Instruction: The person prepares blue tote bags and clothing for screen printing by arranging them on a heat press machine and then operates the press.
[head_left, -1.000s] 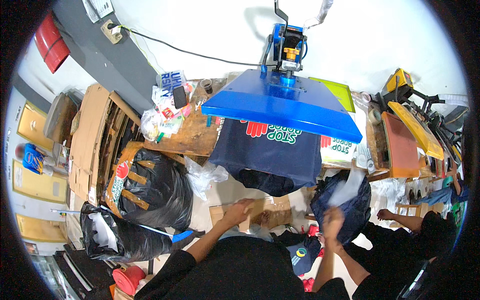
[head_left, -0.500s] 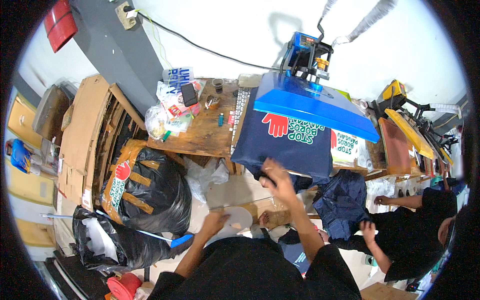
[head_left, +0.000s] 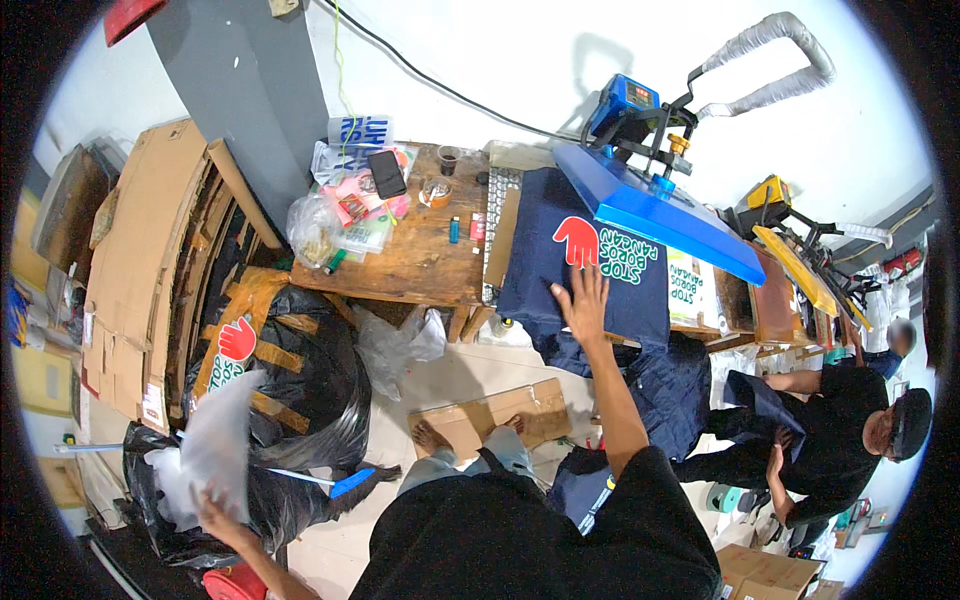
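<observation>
At the lower left, my left hand (head_left: 215, 512) grips a translucent whitish plastic sheet (head_left: 222, 435) by its lower edge, over an open black bin bag (head_left: 150, 520). White sheets show in that bag's mouth. My right hand (head_left: 582, 305) lies with fingers spread on a navy shirt (head_left: 530, 270), just below its printed red hand and lettering. The shirt is spread on the lower plate of a heat press, whose blue top plate (head_left: 660, 225) stands raised and tilted above it. More navy cloth hangs from the table's front edge.
A wooden table (head_left: 400, 270) to the left holds a phone (head_left: 386, 175), a cup (head_left: 448, 158), a lighter and plastic bags. Cardboard sheets (head_left: 140, 260) lean at the far left. A taped black bag (head_left: 320, 360) stands below. On the right, a co-worker (head_left: 835, 440) handles dark cloth near a yellow press (head_left: 795, 270).
My left hand has carried the sheet left, from in front of me to the bin bag. My right hand has moved up onto the shirt. The co-worker now holds dark cloth.
</observation>
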